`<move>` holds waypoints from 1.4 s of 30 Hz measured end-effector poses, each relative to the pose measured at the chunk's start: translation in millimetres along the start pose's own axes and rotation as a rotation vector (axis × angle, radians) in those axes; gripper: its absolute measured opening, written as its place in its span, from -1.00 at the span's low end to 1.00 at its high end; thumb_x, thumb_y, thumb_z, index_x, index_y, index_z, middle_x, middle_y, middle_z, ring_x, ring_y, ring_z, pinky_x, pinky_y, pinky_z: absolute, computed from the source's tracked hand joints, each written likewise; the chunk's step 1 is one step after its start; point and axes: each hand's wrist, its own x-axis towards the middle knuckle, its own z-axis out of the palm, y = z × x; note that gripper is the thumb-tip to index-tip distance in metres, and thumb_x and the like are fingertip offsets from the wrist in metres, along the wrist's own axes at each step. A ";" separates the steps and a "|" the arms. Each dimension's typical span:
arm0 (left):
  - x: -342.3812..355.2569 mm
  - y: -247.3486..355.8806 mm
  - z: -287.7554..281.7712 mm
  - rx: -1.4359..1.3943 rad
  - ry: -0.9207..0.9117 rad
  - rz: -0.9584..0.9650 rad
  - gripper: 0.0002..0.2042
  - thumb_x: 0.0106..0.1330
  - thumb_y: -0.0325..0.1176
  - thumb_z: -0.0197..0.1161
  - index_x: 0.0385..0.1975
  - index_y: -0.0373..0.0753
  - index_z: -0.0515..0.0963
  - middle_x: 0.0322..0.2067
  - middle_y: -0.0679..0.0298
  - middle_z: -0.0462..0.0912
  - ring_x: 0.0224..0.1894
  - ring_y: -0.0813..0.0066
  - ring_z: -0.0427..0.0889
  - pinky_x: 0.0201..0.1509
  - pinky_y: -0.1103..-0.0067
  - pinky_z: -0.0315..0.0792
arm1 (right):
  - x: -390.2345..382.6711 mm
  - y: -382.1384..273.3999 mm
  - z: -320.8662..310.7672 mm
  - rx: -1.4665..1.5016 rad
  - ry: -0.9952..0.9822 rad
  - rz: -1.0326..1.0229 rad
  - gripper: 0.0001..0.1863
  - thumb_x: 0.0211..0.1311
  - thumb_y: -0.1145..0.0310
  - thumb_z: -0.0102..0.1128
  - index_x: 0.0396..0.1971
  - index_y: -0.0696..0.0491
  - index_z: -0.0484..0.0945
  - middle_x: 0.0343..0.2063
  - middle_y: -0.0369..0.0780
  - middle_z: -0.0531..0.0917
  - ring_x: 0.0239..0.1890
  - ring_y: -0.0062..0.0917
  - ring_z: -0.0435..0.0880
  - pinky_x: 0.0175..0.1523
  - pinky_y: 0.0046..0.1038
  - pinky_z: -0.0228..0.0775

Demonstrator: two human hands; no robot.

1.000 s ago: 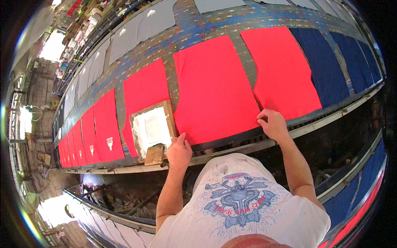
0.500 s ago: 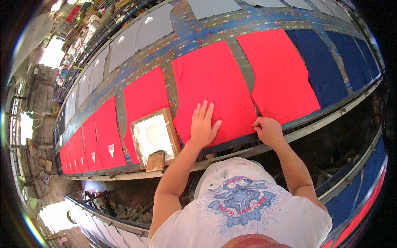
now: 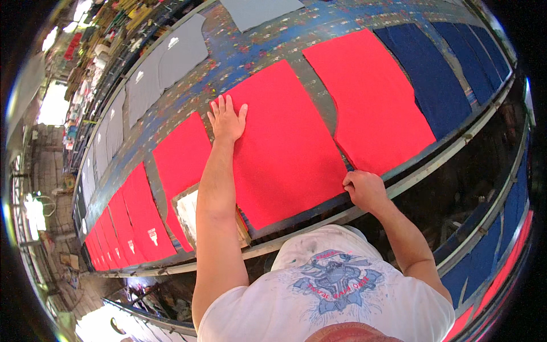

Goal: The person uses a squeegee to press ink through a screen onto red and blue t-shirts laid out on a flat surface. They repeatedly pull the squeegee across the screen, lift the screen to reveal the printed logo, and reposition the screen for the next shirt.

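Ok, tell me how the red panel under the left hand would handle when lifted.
The red panel looks like thin cloth lying flat, so it would probably sag and weigh little for its spread. Its matte surface suggests little slipperiness.

The left arm (image 3: 219, 188) is pointing up the frame, the left hand (image 3: 228, 122) lying palm down left of upper centre, fingers (image 3: 229, 104) spread. The right forearm (image 3: 407, 232) is slanting up leftward, the right hand (image 3: 366, 190) forming a closed curl right of centre.
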 end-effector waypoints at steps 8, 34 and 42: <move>-47.7 126.4 25.9 -0.032 0.072 0.225 -0.05 0.66 0.38 0.01 0.78 -0.26 0.11 0.80 -0.10 -0.03 0.83 -0.22 -0.11 0.84 -0.13 -0.19 | 3.9 -6.2 -11.6 0.048 -0.021 0.022 -0.90 0.35 0.36 0.44 -0.21 0.02 0.82 -0.20 -0.10 0.86 -0.06 -0.07 0.86 0.06 -0.05 0.69; -337.7 -136.3 -81.4 -0.521 0.528 -0.052 -0.81 0.50 -0.46 0.46 0.04 -0.28 0.81 -0.01 0.03 0.87 0.10 -0.04 0.82 0.27 0.18 0.66 | 38.4 -143.5 23.8 0.197 0.163 -0.696 -0.66 0.48 0.41 0.42 0.18 0.11 0.72 0.19 -0.01 0.74 0.30 0.01 0.66 0.44 -0.04 0.50; -409.9 -255.5 -28.2 -0.530 0.471 -0.303 -0.58 0.36 -0.44 0.57 0.19 -0.41 0.73 0.11 -0.08 0.81 0.17 -0.09 0.80 0.27 0.23 0.67 | 150.7 -318.1 116.1 0.170 0.005 -0.954 -0.63 0.68 0.15 0.21 0.14 0.13 0.74 0.08 0.04 0.80 0.23 0.01 0.72 0.40 0.03 0.48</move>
